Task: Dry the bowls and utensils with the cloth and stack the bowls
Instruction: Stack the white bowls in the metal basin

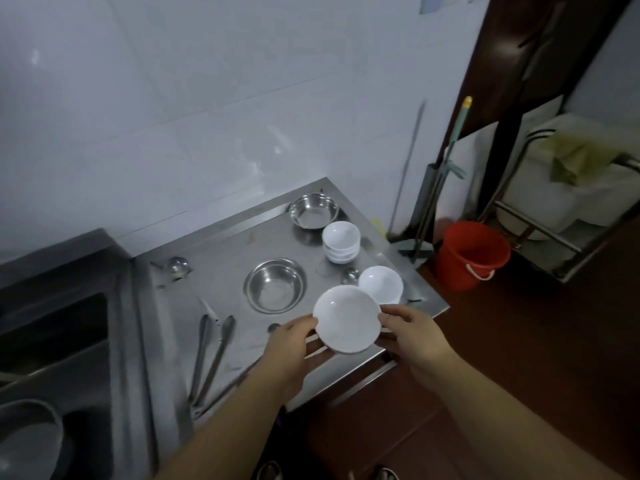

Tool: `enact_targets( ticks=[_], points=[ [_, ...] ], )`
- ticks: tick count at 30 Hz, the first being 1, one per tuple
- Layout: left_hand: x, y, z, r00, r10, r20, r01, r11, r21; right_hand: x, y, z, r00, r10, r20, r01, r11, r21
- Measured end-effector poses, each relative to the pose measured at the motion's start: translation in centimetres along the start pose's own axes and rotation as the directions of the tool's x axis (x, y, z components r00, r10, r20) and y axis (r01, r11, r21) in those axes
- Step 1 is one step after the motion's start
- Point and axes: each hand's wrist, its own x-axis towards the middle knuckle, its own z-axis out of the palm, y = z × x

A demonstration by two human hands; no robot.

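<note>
A white bowl [347,318] is held above the front edge of the steel counter [221,258]. My left hand [292,339] grips its left rim and my right hand [412,332] grips its right rim. Just behind it sits another white bowl [381,284]. A stack of white bowls [341,241] stands further back. Two steel bowls rest on the counter, one in the middle [275,285], one at the back [313,210]. Steel tongs [211,355] and ladles [176,266] lie to the left. No cloth shows on the counter.
A dark sink [52,341] with a steel basin [27,441] lies at the left. Right of the counter, on the brown floor, stand a red bucket [471,254], a mop [440,174] and a metal rack [540,230] with a white tub and a greenish rag [578,157].
</note>
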Motion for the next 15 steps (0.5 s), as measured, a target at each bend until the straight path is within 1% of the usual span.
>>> enact_targets(
  ticks=[3, 7, 11, 15],
  points=[
    [0.3, -1.0, 4.1, 0.999, -0.031, 0.024, 0.03, 0.999, 0.019, 0.5, -1.1, -4.0, 0.998, 0.006, -0.063, -0.005, 1.0, 0.015],
    [1.4, -1.4, 8.0, 0.997, -0.05, 0.055, 0.047, 0.997, 0.054, 1.9, -2.0, -7.5, 0.996, 0.027, -0.088, -0.024, 0.999, 0.027],
    [3.9, -1.4, 10.3, 0.996, -0.072, 0.042, 0.069, 0.996, 0.063, 4.6, -2.8, -9.0, 0.992, 0.053, -0.117, -0.053, 0.999, -0.001],
    [8.1, -0.6, 11.6, 0.993, -0.122, 0.006, 0.121, 0.991, 0.062, 8.8, -4.1, -9.1, 0.99, 0.071, -0.126, -0.08, 0.994, -0.073]
  ],
)
